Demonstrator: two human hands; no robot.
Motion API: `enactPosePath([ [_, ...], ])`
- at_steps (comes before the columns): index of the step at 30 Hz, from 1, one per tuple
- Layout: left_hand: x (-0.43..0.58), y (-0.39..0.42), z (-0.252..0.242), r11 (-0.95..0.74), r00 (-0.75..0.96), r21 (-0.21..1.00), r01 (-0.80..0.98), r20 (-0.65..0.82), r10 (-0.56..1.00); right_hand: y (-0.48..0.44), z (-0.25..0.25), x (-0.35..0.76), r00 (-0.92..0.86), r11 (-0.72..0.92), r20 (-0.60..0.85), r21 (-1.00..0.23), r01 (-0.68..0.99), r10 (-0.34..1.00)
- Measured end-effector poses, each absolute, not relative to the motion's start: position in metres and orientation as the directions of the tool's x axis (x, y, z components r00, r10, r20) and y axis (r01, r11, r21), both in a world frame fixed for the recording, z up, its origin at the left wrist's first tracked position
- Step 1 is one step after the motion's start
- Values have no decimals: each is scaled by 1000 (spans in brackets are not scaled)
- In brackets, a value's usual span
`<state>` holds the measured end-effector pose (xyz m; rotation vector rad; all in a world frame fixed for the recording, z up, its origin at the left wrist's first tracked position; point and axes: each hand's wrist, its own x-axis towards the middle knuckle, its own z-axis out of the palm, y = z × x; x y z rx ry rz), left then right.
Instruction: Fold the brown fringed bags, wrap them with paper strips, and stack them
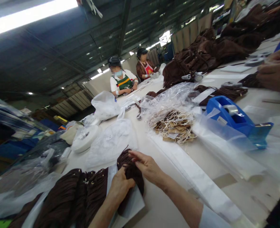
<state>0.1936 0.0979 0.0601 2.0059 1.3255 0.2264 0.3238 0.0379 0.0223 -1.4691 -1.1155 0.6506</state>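
Observation:
My left hand is closed around a dark brown bundle of thin strands, which looks like fringe or cord, just in front of me. My right hand lies against the bundle's upper right side, its fingers stretched out and its thumb below them. A white sheet or card shows under the bundle, partly hidden by my left hand. To the left, more dark brown stranded pieces lie in thick folds with small metallic bits on them.
A blue tape dispenser stands at right near stringed brown tags in clear plastic. A white roll lies at left. Brown goods are heaped behind. Another person's hand is at the right edge; two co-workers stand across the table.

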Motion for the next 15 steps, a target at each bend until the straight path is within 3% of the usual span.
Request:
enactPosePath([
  [5,190,100,60,-227,459,657,719,-205,864,14,8,309,480,-111,21,-963,244,877],
  [8,190,99,64,-285,501,636,717,-185,846,4,-2,284,492,-124,-1,-968,218,871],
  [15,187,84,70,-428,512,450,784,-78,855,17,-6,258,658,-112,-17,-988,103,753],
])
